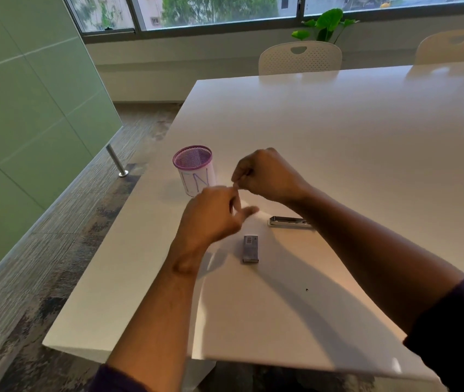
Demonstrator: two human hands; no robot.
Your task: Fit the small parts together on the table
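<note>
Both hands are raised above the white worktop (338,142). The right hand (267,176) is curled, pinching something tiny, possibly a staple strip; motion blur hides it. The left hand (213,215) has loosely spread fingers, its fingertip touching that pinch. The small grey staple box (250,248) lies just below the left hand. The opened silver metal stapler (288,221) lies under the right wrist. The purple mesh cup (194,169) stands left of both. Judged step: separating staples. Next move calls for a steady two-finger transfer to the stapler.
</note>
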